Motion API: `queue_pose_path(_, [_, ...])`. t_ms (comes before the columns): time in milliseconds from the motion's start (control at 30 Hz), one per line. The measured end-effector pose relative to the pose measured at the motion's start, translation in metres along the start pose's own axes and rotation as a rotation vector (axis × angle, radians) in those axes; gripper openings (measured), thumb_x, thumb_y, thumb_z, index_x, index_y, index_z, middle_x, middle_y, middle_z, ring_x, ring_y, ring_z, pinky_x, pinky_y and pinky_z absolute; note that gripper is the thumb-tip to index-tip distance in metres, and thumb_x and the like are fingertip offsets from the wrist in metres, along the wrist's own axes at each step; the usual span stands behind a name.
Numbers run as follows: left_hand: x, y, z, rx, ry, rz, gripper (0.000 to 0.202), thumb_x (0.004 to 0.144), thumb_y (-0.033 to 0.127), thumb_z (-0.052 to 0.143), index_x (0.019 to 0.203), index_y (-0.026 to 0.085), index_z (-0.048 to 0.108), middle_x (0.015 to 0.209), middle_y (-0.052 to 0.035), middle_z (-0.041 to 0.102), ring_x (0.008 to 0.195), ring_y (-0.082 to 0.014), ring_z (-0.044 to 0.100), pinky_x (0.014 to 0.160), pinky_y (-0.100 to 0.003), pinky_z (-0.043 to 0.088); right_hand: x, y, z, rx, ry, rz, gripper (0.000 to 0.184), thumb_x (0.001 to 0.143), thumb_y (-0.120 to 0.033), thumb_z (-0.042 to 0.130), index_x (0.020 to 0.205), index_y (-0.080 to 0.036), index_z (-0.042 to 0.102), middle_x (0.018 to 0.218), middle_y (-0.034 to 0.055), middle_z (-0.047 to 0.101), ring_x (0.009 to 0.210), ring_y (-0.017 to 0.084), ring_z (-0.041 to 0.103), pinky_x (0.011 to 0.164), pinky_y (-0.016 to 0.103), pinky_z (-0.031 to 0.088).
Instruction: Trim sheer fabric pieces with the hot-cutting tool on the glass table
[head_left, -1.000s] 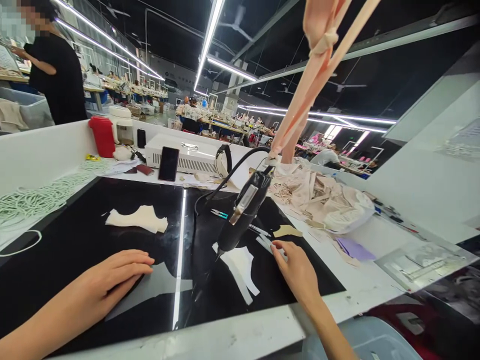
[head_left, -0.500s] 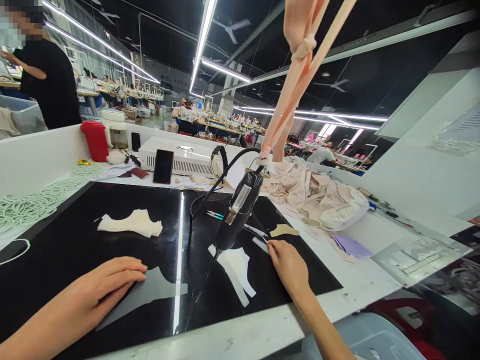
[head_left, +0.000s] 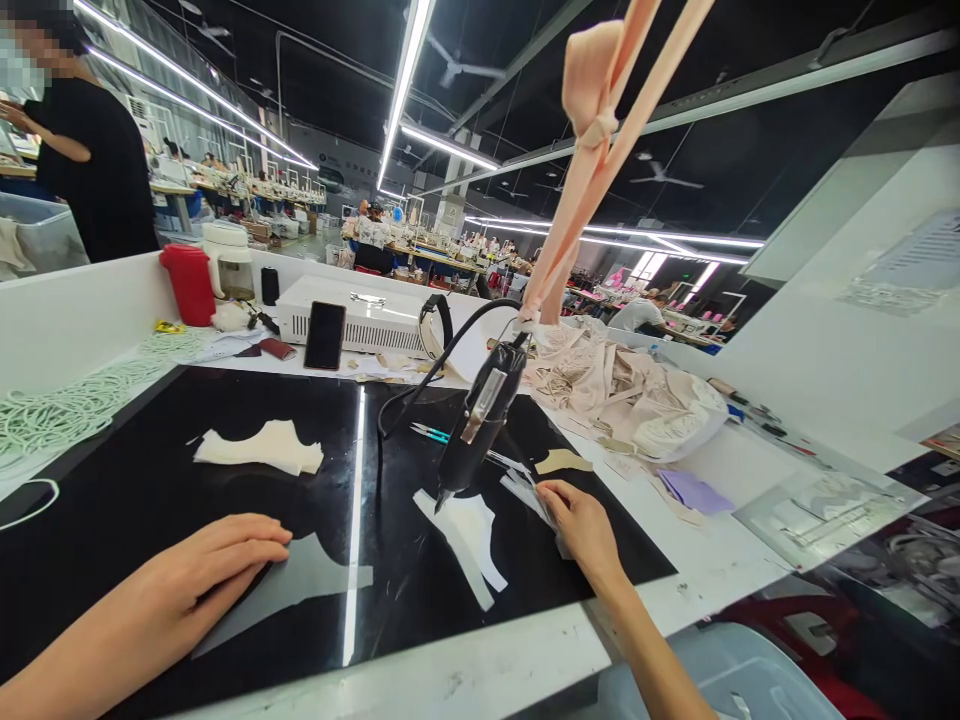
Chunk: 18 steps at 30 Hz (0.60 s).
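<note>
Two hands on black mat (head_left: 150, 480), lower frame. Left hand (head_left: 202, 570) lies flat with fingers straight and close together, pressing a grey fabric piece (head_left: 307, 585) at lower left. Right hand (head_left: 581, 525), lower centre-right, has fingertips bent onto thin pale slips (head_left: 527, 490); cannot tell whether it pinches them. Black hand tool (head_left: 480, 420) hangs from a peach strip (head_left: 592, 170), touched by neither hand, its tip just above a white cut piece (head_left: 469, 535). Cream stack (head_left: 262, 447) is at centre left. Beige garment heap (head_left: 630, 385) is at centre right. Judgement: a few pieces are laid out, the heap looks unworked.
</note>
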<state>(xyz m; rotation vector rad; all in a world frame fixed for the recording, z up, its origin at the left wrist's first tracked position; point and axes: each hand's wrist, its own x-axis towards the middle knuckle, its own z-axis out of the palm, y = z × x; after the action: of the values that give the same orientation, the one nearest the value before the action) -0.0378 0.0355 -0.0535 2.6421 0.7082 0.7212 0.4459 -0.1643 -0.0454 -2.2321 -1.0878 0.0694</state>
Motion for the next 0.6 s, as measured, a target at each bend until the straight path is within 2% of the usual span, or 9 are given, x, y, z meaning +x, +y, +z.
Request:
queue_pose_path(67, [0.001, 0.002, -0.003, 0.004, -0.027, -0.014, 0.026, 0.098, 0.04, 0.063, 0.117, 0.042, 0.081, 0.133, 0.008, 0.075, 0.117, -0.0188, 0.075, 0.112, -0.028, 0.051, 0.001, 0.003, 0.001, 0.074, 0.017, 0.013, 0.03, 0.103, -0.039, 0.067, 0.125, -0.019, 0.068, 0.126, 0.0083, 0.07, 0.106, 0.024, 0.071, 0.092, 0.044, 0.062])
queue_pose_path(167, [0.003, 0.003, -0.006, 0.005, -0.003, -0.004, 0.027, 0.098, 0.037, 0.063, 0.116, 0.043, 0.082, 0.132, 0.0082, 0.075, 0.117, -0.0188, 0.076, 0.112, -0.027, 0.051, 0.004, 0.007, 0.002, 0.216, 0.079, 0.053, 0.031, 0.103, -0.039, 0.068, 0.126, -0.019, 0.068, 0.127, 0.0085, 0.07, 0.107, 0.024, 0.071, 0.092, 0.044, 0.062])
queue_pose_path(367, [0.002, 0.008, -0.004, 0.013, -0.008, -0.004, 0.026, 0.099, 0.041, 0.062, 0.115, 0.042, 0.082, 0.131, 0.0078, 0.076, 0.115, -0.0179, 0.076, 0.111, -0.026, 0.052, 0.011, 0.011, -0.01, 0.579, 0.377, 0.204, 0.035, 0.103, -0.041, 0.067, 0.13, -0.018, 0.065, 0.124, 0.009, 0.07, 0.102, 0.023, 0.072, 0.086, 0.042, 0.063])
queue_pose_path(433, [0.001, 0.013, -0.001, -0.012, 0.058, -0.038, 0.027, 0.101, 0.047, 0.059, 0.112, 0.041, 0.083, 0.129, 0.0079, 0.077, 0.113, -0.0177, 0.076, 0.111, -0.025, 0.052, 0.009, 0.004, -0.017, 0.676, 0.481, 0.217, 0.035, 0.104, -0.042, 0.066, 0.129, -0.018, 0.064, 0.121, 0.0084, 0.07, 0.097, 0.021, 0.072, 0.082, 0.04, 0.063])
queue_pose_path(500, [0.0, 0.017, 0.002, -0.041, 0.139, -0.068, 0.032, 0.103, 0.052, 0.055, 0.108, 0.039, 0.084, 0.127, 0.0075, 0.077, 0.111, -0.0176, 0.076, 0.112, -0.025, 0.052, 0.003, -0.011, -0.023, 0.749, 0.552, 0.192, 0.034, 0.105, -0.044, 0.063, 0.125, -0.017, 0.064, 0.11, 0.0058, 0.07, 0.083, 0.016, 0.069, 0.071, 0.033, 0.061])
queue_pose_path(533, [-0.001, 0.017, 0.003, -0.052, 0.164, -0.076, 0.034, 0.103, 0.053, 0.053, 0.107, 0.039, 0.084, 0.126, 0.0073, 0.078, 0.111, -0.0175, 0.076, 0.112, -0.026, 0.051, -0.003, -0.021, -0.025, 0.778, 0.565, 0.163, 0.034, 0.106, -0.046, 0.062, 0.122, -0.017, 0.064, 0.1, 0.0031, 0.068, 0.072, 0.013, 0.065, 0.063, 0.028, 0.058])
queue_pose_path(600, [0.0, 0.016, 0.002, -0.064, 0.158, -0.076, 0.032, 0.103, 0.051, 0.055, 0.108, 0.038, 0.084, 0.126, 0.0075, 0.077, 0.113, -0.0178, 0.075, 0.113, -0.027, 0.051, -0.019, -0.045, -0.027, 0.82, 0.517, 0.089, 0.036, 0.105, -0.054, 0.059, 0.111, -0.018, 0.062, 0.076, -0.0052, 0.058, 0.052, 0.008, 0.047, 0.048, 0.02, 0.042])
